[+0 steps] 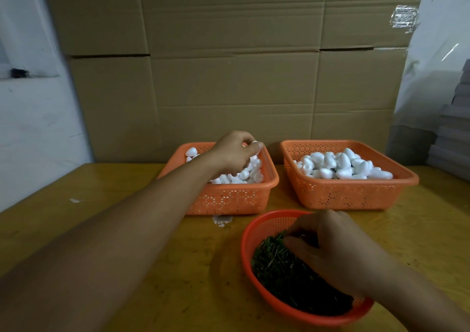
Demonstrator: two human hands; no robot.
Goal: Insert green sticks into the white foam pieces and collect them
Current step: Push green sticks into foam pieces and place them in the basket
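At frame centre, the left hand [235, 153] curls over white foam pieces [244, 175] in 1 orange basket [229, 199]; its grasp is hidden. Lower right, the right hand [330, 250] (nearer the camera) pinches into green sticks [277, 265] lying jumbled in a round basket [248, 232].

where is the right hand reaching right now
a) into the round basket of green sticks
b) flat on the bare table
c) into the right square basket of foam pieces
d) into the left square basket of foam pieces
a: the right hand has its fingers down among the green sticks inside the round orange basket.
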